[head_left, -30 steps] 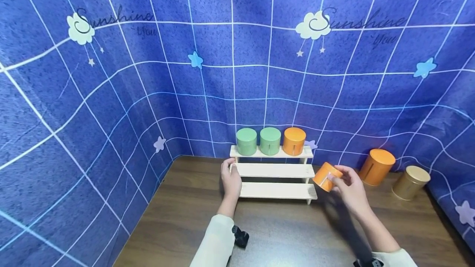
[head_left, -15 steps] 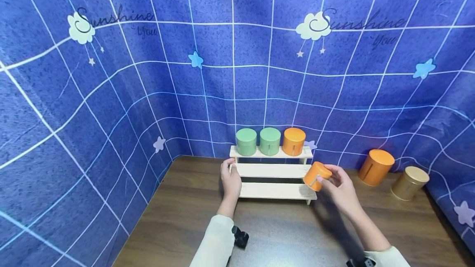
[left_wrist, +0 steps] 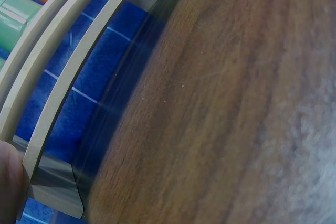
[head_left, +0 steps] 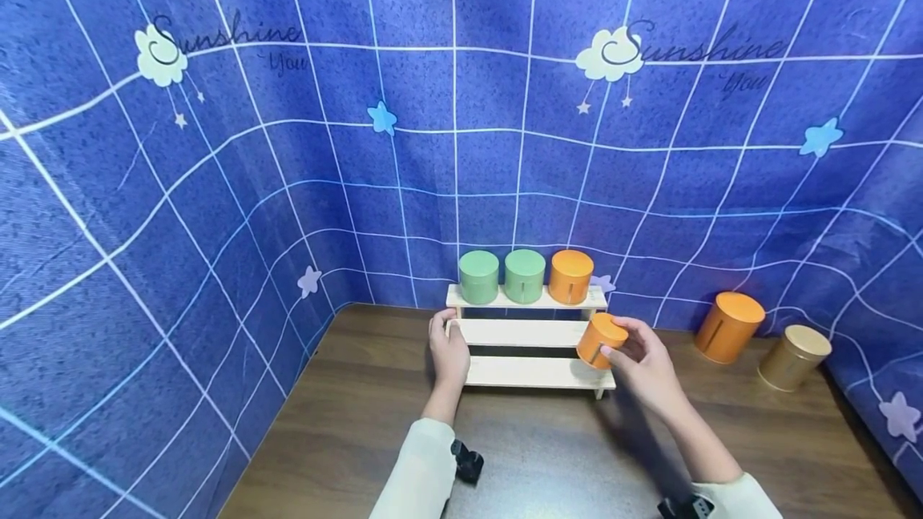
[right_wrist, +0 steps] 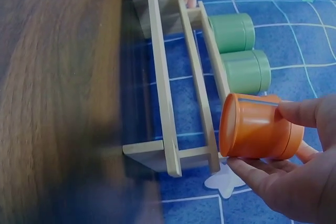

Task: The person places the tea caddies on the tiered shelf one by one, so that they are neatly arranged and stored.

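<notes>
My right hand (head_left: 652, 371) pinches a small orange tin (head_left: 602, 340) between thumb and fingers, slightly tilted. In the head view the tin overlaps the right end of the middle step of a pale wooden three-step rack (head_left: 530, 332). The right wrist view shows the thumb on one side of the tin and fingers on the other. My left hand (head_left: 449, 349) grips the left end of the rack, its thumb (left_wrist: 10, 174) at the edge of a step. On the top step stand two green tins (head_left: 479, 277) and another orange tin (head_left: 571, 276).
A larger orange tin (head_left: 731, 327) and a gold tin (head_left: 795, 356) stand on the wooden table (head_left: 346, 423) to the right. Blue grid-patterned cloth (head_left: 404, 158) hangs behind and along the left side. Both wrists wear black camera mounts.
My right hand has carried the orange tin leftward from beside the rack to over its right end, and the tin has turned more upright. The left hand stays at the rack.
</notes>
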`<act>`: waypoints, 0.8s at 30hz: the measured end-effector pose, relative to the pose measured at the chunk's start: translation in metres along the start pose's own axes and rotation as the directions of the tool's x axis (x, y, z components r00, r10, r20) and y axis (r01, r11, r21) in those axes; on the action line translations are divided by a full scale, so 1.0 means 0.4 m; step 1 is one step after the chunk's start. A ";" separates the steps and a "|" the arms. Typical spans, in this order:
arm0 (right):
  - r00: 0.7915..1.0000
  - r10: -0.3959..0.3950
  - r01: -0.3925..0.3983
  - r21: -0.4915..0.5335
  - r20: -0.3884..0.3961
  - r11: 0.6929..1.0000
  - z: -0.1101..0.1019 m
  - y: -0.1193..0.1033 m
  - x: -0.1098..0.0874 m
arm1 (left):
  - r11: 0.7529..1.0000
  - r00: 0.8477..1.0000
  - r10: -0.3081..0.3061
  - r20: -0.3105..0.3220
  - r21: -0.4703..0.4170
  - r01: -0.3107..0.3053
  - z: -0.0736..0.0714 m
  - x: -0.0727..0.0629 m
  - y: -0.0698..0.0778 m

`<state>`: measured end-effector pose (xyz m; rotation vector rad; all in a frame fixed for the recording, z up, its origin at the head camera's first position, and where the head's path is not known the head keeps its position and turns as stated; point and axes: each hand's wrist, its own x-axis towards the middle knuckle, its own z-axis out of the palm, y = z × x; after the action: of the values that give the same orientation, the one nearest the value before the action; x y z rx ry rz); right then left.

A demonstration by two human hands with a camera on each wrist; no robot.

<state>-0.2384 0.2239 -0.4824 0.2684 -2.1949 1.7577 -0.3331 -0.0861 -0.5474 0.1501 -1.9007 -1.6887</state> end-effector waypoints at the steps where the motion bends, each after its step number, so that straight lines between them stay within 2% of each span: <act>1: 1.000 -0.001 0.001 -0.003 0.005 1.000 0.003 0.000 0.000 | 1.000 1.000 0.000 0.000 0.006 0.000 0.000 -0.001 -0.001; 8: 0.999 -0.029 0.031 -0.034 0.033 0.999 0.027 0.004 0.003 | 1.000 1.000 -0.002 0.005 -0.001 0.002 -0.002 -0.001 0.000; 17: 0.995 -0.073 0.072 0.021 0.061 0.997 0.063 -0.010 0.010 | 1.000 1.000 0.002 0.002 0.000 -0.002 -0.002 0.002 0.005; 24: 0.996 -0.067 0.067 0.012 0.057 0.998 0.085 -0.020 0.014 | 0.999 0.999 0.034 -0.003 -0.028 -0.034 0.001 -0.001 0.000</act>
<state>-0.2452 0.1892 -0.4800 0.3944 -2.1902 1.7457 -0.3331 -0.0857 -0.5474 0.1088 -1.8666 -1.6908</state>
